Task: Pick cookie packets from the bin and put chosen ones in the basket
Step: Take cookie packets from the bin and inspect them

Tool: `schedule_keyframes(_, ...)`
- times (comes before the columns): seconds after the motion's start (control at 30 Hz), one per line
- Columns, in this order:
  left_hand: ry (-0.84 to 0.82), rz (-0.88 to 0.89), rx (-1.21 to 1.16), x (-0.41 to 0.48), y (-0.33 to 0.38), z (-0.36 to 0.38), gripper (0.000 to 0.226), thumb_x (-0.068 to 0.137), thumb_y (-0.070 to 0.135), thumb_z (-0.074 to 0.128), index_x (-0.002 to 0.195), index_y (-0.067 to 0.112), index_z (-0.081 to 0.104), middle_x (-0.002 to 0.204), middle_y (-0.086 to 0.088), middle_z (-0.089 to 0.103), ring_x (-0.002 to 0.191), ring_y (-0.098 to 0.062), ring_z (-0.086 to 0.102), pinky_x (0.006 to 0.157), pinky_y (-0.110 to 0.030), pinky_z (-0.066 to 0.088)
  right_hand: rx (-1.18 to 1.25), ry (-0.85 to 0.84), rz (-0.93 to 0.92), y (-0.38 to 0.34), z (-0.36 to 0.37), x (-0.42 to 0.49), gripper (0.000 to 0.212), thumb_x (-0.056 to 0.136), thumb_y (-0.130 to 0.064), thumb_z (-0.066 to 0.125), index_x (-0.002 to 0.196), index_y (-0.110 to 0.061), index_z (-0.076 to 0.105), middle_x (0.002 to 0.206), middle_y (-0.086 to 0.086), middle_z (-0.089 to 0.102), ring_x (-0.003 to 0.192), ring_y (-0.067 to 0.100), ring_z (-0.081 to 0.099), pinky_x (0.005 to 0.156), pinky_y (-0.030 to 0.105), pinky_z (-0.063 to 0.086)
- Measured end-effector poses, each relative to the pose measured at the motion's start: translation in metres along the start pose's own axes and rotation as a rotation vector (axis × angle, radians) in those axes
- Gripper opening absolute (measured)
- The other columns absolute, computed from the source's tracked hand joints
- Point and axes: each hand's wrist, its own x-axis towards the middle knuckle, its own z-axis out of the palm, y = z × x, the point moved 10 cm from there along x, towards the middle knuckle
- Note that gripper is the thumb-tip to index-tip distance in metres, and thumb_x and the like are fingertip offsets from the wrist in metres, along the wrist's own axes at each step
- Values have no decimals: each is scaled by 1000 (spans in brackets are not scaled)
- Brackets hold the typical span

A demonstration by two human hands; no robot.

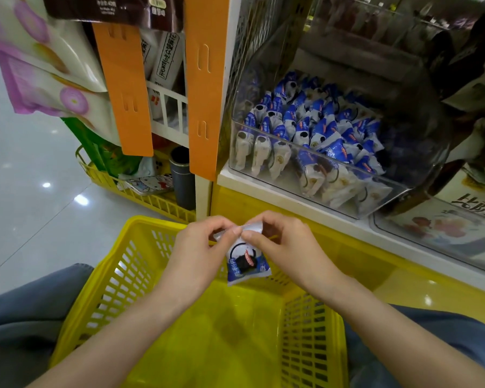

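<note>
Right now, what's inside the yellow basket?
Only bare yellow floor shows in the basket. The cookie packet hangs above it, pinched by left hand and right hand; forearms hide part of the floor.

Two orange strips [122,88] hang down the upper middle of the frame, with purple and cream bags [39,65] at the upper left. Between the strips a white rack [168,107] holds tall packets [165,57]. Below it, a low yellow crate [140,196] on the shiny pale floor [25,177] holds green bags [107,155] and an upright dark grey flask [181,177].
</note>
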Motion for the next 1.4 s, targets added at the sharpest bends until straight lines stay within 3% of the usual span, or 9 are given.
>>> schedule_keyframes(0.2, -6, -5, -15, 2, 2, 0, 24, 91, 22, 54, 68, 19, 59, 52, 14, 53, 53, -1, 45, 50, -13, 34, -74, 100, -101, -12, -5, -4, 5, 85, -27, 65, 83, -22, 64, 78, -6, 66, 74, 5, 61, 65, 22, 50)
schedule_keyframes(0.37, -42, 1, -29, 3, 1, 2, 24, 91, 23, 54, 67, 24, 58, 54, 18, 54, 53, -2, 42, 51, -15, 33, -318, 146, -236, -29, -8, -9, 15, 87, -34, 59, 87, -20, 64, 82, -8, 62, 75, 8, 57, 64, 33, 49)
schedule_keyframes(0.6, -10, -184, -58, 4, -22, -2, 18, 94, 21, 48, 78, 24, 56, 74, 4, 56, 72, -10, 52, 68, -22, 42, -89, 319, -135, -18, -37, -7, 6, 86, -29, 59, 88, -24, 62, 80, -13, 63, 78, 1, 59, 65, 17, 48)
schedule_keyframes(0.73, -173, -564, -433, -4, -39, 21, 53, 98, 43, 23, 80, 16, 64, 74, -3, 66, 72, -17, 60, 66, -28, 46, -117, 244, -253, -29, -25, -11, 2, 84, -17, 65, 87, -17, 65, 87, -11, 63, 86, 2, 59, 75, 14, 47)
schedule_keyframes(0.9, -98, -540, -642, -6, -38, 17, 23, 91, 30, 53, 91, 14, 69, 85, -4, 72, 77, -16, 67, 64, -26, 55, -396, 61, -474, -46, 4, -20, 6, 82, -12, 67, 87, -11, 68, 101, 1, 64, 98, 11, 53, 85, 19, 41)
schedule_keyframes(1.07, 0, -443, -538, -2, -35, 5, 18, 93, 10, 50, 89, 18, 66, 86, 1, 71, 80, -9, 64, 64, -20, 54, 35, 145, -172, -26, -10, -11, 18, 81, -17, 69, 92, -27, 60, 96, -8, 62, 86, -2, 59, 74, 8, 46)
schedule_keyframes(1.2, -104, -385, -477, -2, -27, 13, 18, 94, 12, 49, 102, 17, 65, 95, 1, 71, 86, -10, 65, 71, -24, 52, 378, 97, 214, 14, -2, -2, 20, 92, -20, 53, 111, -15, 54, 108, 5, 65, 92, 11, 63, 76, 22, 55)
schedule_keyframes(1.3, -186, -335, -411, -5, -20, 24, 20, 93, 10, 49, 109, 14, 62, 94, 2, 71, 80, -7, 64, 67, -18, 50, 504, 37, 242, 14, 4, -2, 17, 95, -16, 48, 106, -10, 60, 102, 10, 69, 85, 11, 67, 71, 24, 57)
schedule_keyframes(1.4, -32, -162, -195, 0, -10, 7, 27, 88, 7, 57, 113, 16, 52, 101, 2, 62, 85, -7, 58, 70, -15, 45, 496, 73, 165, 9, -1, -1, 15, 92, -12, 52, 95, -24, 60, 90, -5, 69, 73, 1, 67, 60, 18, 55)
